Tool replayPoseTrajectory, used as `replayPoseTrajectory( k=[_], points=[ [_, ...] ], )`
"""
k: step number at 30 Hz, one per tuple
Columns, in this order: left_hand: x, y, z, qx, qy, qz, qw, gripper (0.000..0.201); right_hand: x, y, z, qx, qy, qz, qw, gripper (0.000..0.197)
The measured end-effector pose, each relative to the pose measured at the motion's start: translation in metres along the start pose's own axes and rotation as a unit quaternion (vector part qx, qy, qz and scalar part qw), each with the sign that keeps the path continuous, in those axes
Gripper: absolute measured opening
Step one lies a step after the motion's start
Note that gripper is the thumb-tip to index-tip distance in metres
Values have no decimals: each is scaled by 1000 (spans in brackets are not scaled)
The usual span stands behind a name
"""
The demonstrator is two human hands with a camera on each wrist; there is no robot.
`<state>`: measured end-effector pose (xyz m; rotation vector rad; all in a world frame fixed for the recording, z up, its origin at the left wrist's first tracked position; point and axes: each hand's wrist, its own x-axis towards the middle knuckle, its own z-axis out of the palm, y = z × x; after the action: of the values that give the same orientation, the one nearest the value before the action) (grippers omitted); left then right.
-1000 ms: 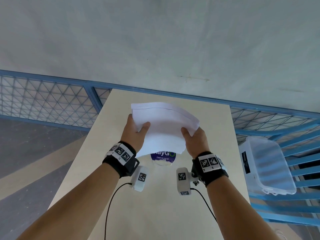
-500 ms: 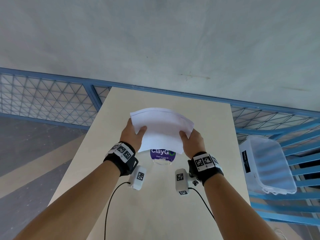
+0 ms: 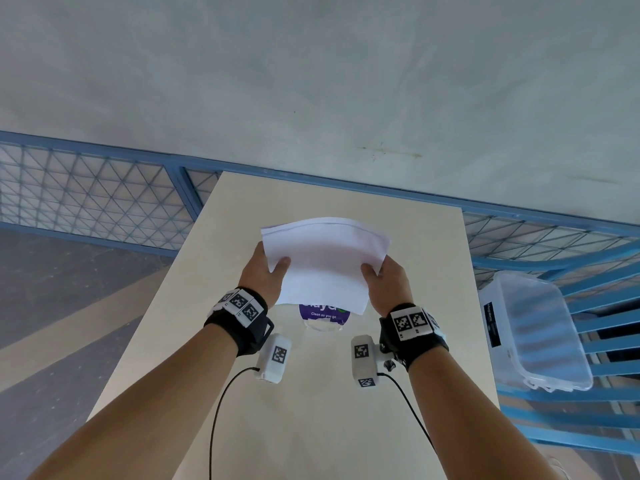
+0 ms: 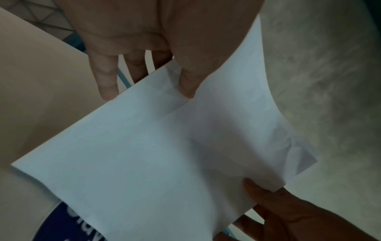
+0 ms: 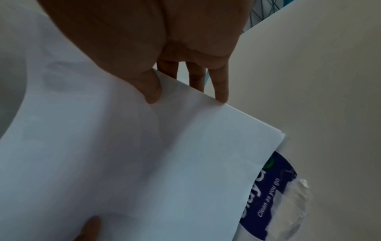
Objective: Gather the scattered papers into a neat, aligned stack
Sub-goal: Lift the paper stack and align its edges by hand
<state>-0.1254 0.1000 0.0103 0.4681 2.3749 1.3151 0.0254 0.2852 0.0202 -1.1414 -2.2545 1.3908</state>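
Observation:
A stack of white papers point(image 3: 322, 263) is held in the air above the light wooden table point(image 3: 415, 244), its top edge bowed. My left hand point(image 3: 265, 271) pinches its left side, thumb on the near face and fingers behind. My right hand point(image 3: 382, 278) pinches the right side the same way. In the left wrist view the papers point(image 4: 154, 154) run from my left hand's thumb point(image 4: 185, 81) to my right hand's thumb point(image 4: 259, 195). In the right wrist view the papers point(image 5: 123, 154) cover most of the picture below my right thumb point(image 5: 150, 88).
A clear packet with a purple label point(image 3: 323, 315) lies on the table under the papers' lower edge, also the purple label point(image 5: 274, 187). A clear plastic bin point(image 3: 533, 330) sits on blue shelving right of the table. Blue mesh fencing point(image 3: 97, 199) runs behind.
Both hands have brought the papers downward and slightly toward me, now covering more of the purple label. The grip on both sides is unchanged.

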Motion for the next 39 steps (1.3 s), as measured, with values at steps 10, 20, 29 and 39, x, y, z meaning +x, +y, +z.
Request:
replayPoseTrajectory(
  k=[10, 20, 29, 39],
  points=[
    [1, 31, -23, -124, 18, -23, 992, 48, -5, -12, -12, 53, 3, 9, 999, 36],
    [-6, 63, -4, -145, 50, -81, 985, 49, -12, -29, -9, 165, -1, 24, 986, 50],
    [2, 69, 1, -136, 58, -99, 984, 66, -15, -44, -1, 270, 12, 49, 962, 70],
    [2, 66, 5, -133, 69, -112, 982, 93, -7, -38, -4, 293, 37, 61, 953, 30]
  ],
)
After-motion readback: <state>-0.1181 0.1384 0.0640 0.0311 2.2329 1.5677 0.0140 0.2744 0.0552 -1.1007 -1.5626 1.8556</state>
